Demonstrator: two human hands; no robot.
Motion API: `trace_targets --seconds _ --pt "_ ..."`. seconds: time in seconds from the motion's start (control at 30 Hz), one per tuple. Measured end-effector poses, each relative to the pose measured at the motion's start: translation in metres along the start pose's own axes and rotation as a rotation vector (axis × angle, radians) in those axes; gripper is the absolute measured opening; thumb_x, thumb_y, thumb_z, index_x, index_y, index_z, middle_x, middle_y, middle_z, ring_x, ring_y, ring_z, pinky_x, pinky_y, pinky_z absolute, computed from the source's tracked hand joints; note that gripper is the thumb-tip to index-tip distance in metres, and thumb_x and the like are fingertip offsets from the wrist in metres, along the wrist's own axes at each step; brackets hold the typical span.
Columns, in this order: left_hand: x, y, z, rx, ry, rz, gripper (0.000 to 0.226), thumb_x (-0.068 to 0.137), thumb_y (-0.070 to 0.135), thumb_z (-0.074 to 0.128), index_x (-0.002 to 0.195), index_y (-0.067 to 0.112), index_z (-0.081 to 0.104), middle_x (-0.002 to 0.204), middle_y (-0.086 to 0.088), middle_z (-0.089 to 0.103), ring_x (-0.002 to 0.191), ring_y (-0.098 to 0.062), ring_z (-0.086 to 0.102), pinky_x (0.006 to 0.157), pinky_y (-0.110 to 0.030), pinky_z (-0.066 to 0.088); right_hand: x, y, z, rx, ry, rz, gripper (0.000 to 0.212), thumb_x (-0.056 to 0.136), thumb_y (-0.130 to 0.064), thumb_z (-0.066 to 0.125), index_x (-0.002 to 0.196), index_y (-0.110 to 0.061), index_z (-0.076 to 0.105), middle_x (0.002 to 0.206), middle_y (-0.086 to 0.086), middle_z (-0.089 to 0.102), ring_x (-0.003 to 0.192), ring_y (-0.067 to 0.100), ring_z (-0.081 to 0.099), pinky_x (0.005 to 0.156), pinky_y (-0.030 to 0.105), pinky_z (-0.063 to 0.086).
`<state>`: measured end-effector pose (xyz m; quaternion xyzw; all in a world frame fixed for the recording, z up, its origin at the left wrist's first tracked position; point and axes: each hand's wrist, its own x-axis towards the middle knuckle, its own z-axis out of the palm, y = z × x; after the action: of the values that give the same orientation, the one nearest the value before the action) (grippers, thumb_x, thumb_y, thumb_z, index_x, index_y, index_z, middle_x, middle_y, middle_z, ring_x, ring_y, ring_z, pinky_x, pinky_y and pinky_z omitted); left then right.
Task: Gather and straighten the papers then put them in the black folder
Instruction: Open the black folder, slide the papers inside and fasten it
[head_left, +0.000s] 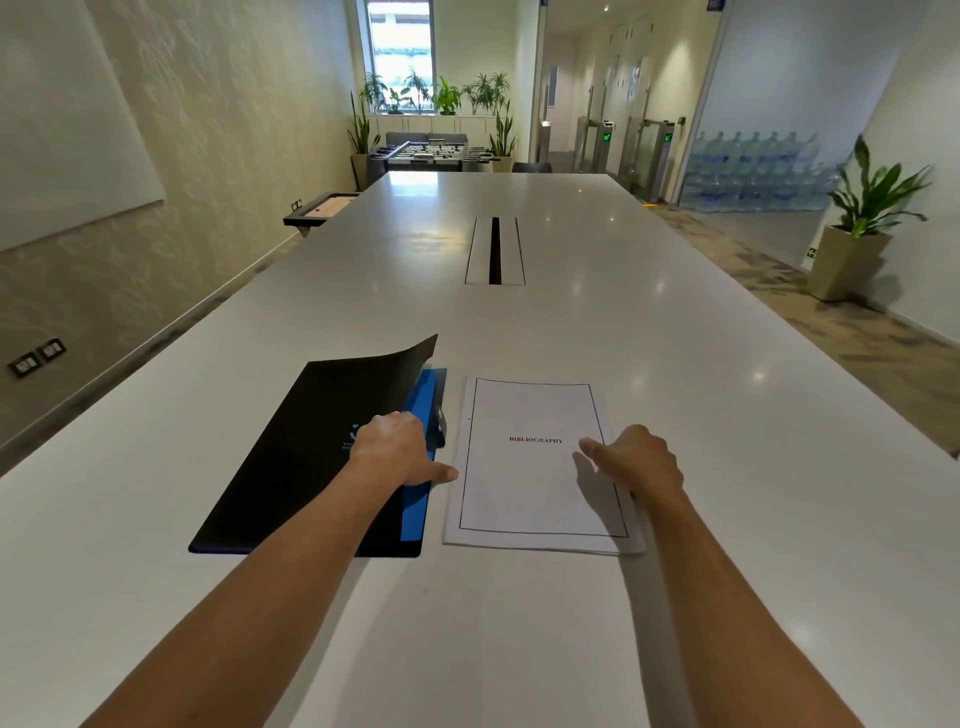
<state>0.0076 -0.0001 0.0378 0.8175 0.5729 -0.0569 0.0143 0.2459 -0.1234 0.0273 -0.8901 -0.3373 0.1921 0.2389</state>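
A: Beside the black folder (306, 457), just to its right, the papers (535, 467) are seen lying flat on the white table (519, 623), squared into one stack with the "BIBLIOGRAPHY" sheet on top.

B: And the folder's cover is being lifted at its right edge by the left hand (395, 449), fingers curled under the flap, thumb stretched toward the stack. The blue inner pocket (418, 499) is exposed, presumably so the stack can be slid in.

A: The right hand (639, 460) is laid on the stack's right side, loosely open, nothing gripped. The sheets are probably being pinned so they stay aligned.

B: Only a narrow strip of table is left between the folder's open edge and the stack. Beyond the folder, wide bare surface is available, up to the cable slot (494, 251) well behind it.

A: A short leftward slide is judged to be all that remains.
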Motion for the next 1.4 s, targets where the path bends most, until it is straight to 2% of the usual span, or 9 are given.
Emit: trace_targets --seconds 0.23,0.33,0.43,0.53,0.77,0.9,1.07,1.27,1.4 --pt "0.001 -0.001 0.001 0.006 -0.01 0.01 0.086 0.067 0.074 0.063 0.12 0.008 0.046 0.093 -0.005 0.051 0.077 -0.016 0.057 0.067 -0.027 0.052 0.011 -0.002 0.0 0.081 -0.053 0.036 0.054 0.083 -0.054 0.061 0.1 -0.003 0.066 0.102 0.013 0.066 0.093 0.032 0.062 0.072 0.032 0.045" --pt "0.002 0.0 0.001 0.014 -0.014 0.003 0.085 0.067 0.074 0.063 0.119 0.009 0.047 0.094 -0.005 0.052 0.077 -0.016 0.057 0.066 -0.026 0.051 0.01 -0.007 0.001 0.046 -0.045 0.03 0.054 0.083 -0.053 0.062 0.103 -0.003 0.066 0.11 0.014 0.067 0.101 0.034 0.061 0.073 0.031 0.042" --pt "0.002 0.0 0.002 0.012 -0.016 -0.003 0.084 0.066 0.075 0.064 0.117 0.009 0.047 0.093 -0.005 0.053 0.076 -0.016 0.057 0.066 -0.026 0.051 0.011 -0.013 -0.002 0.122 -0.04 0.051 0.073 0.081 -0.052 0.066 0.127 0.002 0.047 0.128 0.018 0.058 0.118 0.036 0.055 0.086 0.037 0.045" --pt "0.002 0.0 0.002 0.008 -0.016 -0.005 0.084 0.066 0.074 0.064 0.116 0.01 0.047 0.094 -0.005 0.053 0.076 -0.015 0.057 0.065 -0.026 0.049 0.012 -0.014 -0.004 0.204 -0.055 0.069 0.083 0.082 -0.05 0.066 0.136 0.003 0.032 0.138 0.021 0.049 0.125 0.038 0.049 0.096 0.042 0.043" --pt "0.002 -0.001 0.002 -0.003 -0.021 0.0 0.081 0.067 0.074 0.063 0.114 0.01 0.048 0.092 -0.005 0.054 0.074 -0.014 0.057 0.062 -0.025 0.048 0.013 -0.009 -0.001 0.317 -0.101 0.085 0.067 0.088 -0.044 0.062 0.131 0.005 0.047 0.137 0.023 0.051 0.124 0.038 0.05 0.094 0.039 0.042" --pt "0.003 -0.001 0.003 -0.014 -0.018 -0.007 0.082 0.067 0.073 0.064 0.116 0.009 0.047 0.092 -0.005 0.054 0.074 -0.015 0.058 0.065 -0.026 0.051 0.009 -0.014 0.01 0.074 0.012 0.085 0.061 0.083 -0.052 0.062 0.117 -0.002 0.058 0.124 0.02 0.059 0.115 0.039 0.054 0.09 0.04 0.046" --pt "0.002 -0.001 0.002 -0.008 -0.009 0.003 0.082 0.068 0.072 0.064 0.117 0.009 0.047 0.092 -0.005 0.053 0.075 -0.015 0.057 0.065 -0.026 0.051 0.003 -0.028 0.015 -0.019 0.074 0.067 0.067 0.08 -0.04 0.066 0.129 -0.005 0.035 0.128 0.019 0.053 0.12 0.041 0.047 0.091 0.042 0.043" --pt "0.001 -0.001 0.003 0.003 -0.009 -0.001 0.084 0.069 0.073 0.063 0.12 0.008 0.046 0.094 -0.006 0.053 0.078 -0.016 0.057 0.067 -0.027 0.05 0.006 -0.032 0.013 -0.016 0.066 0.024 0.063 0.079 -0.029 0.066 0.127 -0.004 0.033 0.123 0.017 0.057 0.113 0.038 0.055 0.079 0.037 0.04" --pt "0.001 -0.001 0.003 0.001 -0.011 -0.005 0.086 0.067 0.074 0.064 0.121 0.009 0.046 0.095 -0.006 0.054 0.078 -0.016 0.058 0.067 -0.027 0.05 0.005 -0.031 0.009 0.036 0.052 0.053 0.066 0.08 -0.029 0.066 0.129 -0.003 0.032 0.126 0.017 0.055 0.114 0.037 0.055 0.082 0.038 0.043"
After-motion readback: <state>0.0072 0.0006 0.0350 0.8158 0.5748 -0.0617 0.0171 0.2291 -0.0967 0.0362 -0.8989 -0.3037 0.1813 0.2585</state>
